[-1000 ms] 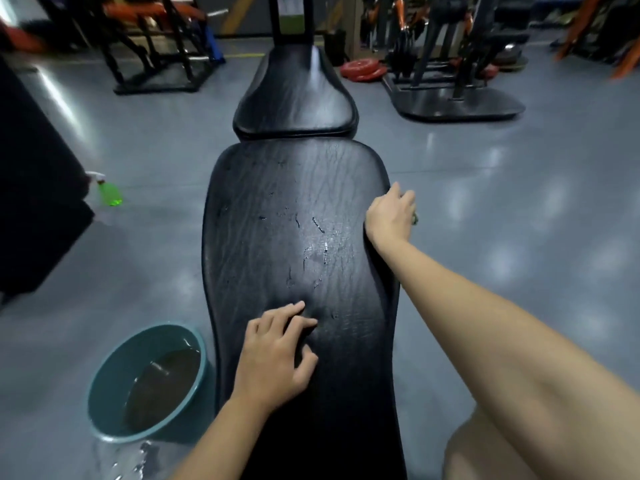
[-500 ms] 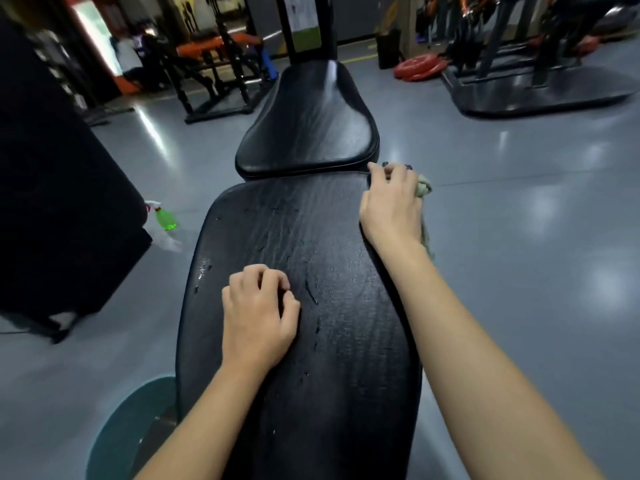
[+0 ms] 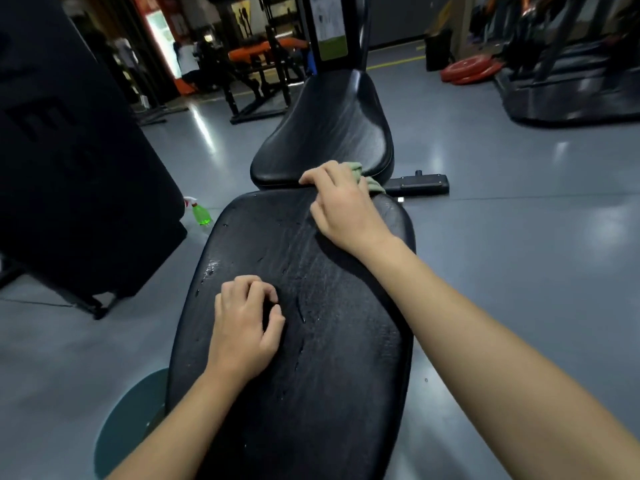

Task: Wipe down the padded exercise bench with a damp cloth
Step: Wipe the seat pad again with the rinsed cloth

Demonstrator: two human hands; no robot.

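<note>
A black padded bench [image 3: 332,334] runs away from me, its long pad wet with streaks and droplets. Beyond a gap lies its shorter seat pad [image 3: 329,133]. My right hand [image 3: 341,206] lies at the long pad's far end and grips a pale green cloth [image 3: 367,176], most of which is hidden under the hand. My left hand [image 3: 244,327] rests on the pad's middle with its fingers curled and nothing in it.
A teal bucket [image 3: 121,424] stands on the floor left of the bench, half hidden by it. A green spray bottle [image 3: 200,212] lies further left beside a large black machine [image 3: 69,168]. Red weight plates [image 3: 467,71] and racks stand at the back.
My right hand has slid with the cloth from the pad's right edge up to its far end and inward. The left hand's fingers have curled. The view has shifted forward.
</note>
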